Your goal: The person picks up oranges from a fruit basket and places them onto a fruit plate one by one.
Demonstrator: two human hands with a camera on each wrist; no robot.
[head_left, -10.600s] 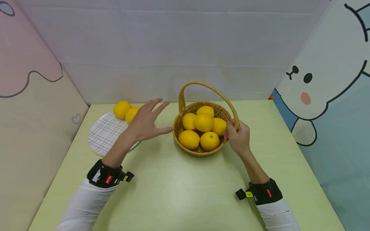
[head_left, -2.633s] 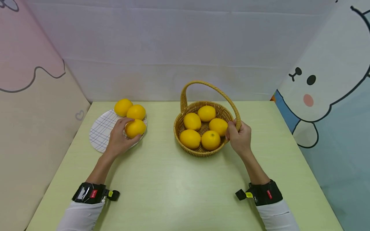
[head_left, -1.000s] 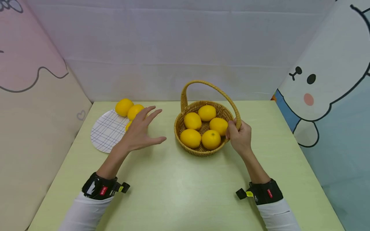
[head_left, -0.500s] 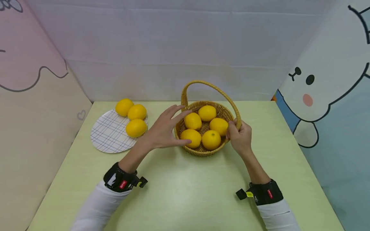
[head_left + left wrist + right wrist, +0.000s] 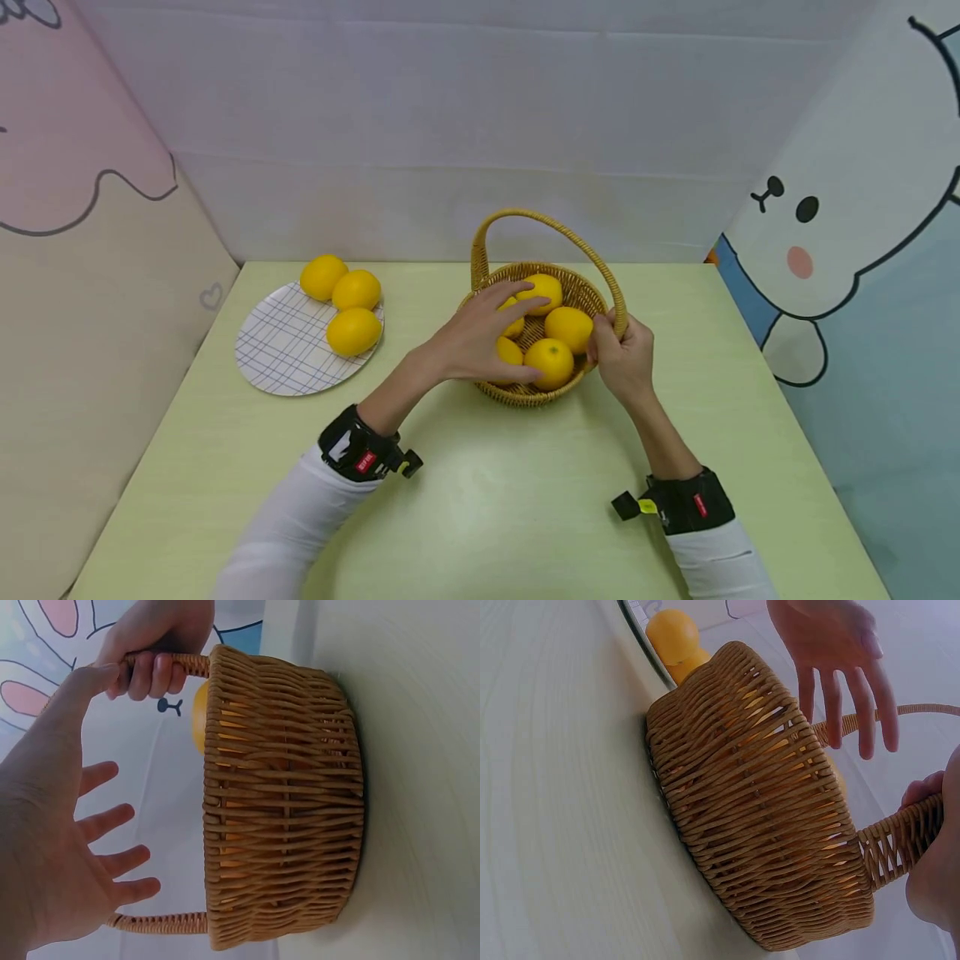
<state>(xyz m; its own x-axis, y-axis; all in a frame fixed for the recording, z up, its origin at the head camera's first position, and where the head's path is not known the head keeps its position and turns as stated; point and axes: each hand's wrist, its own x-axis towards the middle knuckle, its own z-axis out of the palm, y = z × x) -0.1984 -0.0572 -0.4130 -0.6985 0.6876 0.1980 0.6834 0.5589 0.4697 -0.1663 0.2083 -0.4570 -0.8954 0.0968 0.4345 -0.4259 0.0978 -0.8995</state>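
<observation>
A wicker basket (image 5: 525, 398) with a tall arched handle (image 5: 551, 227) stands on the table, with several lemons (image 5: 550, 364) inside. My right hand (image 5: 626, 354) grips the handle low on its right side. Over the basket's left part hovers my left hand (image 5: 480, 337), fingers spread and holding nothing; it hides part of the lemons on that side. In the left wrist view its fingers (image 5: 112, 862) stand apart above the rim. To the left lies a round white plate with a blue grid (image 5: 281, 354), bearing 3 lemons (image 5: 354, 332) at its right and back edge.
The pale green table (image 5: 480, 500) reaches back to a white cloth wall (image 5: 420, 125). Printed panels flank it, a pink and cream one (image 5: 90, 275) at left and one with a white rabbit (image 5: 862, 233) at right.
A lemon from the basket was set on the plate earlier and let go. Since then my left hand has swung right from the plate to over the basket. My right hand has stayed on the handle.
</observation>
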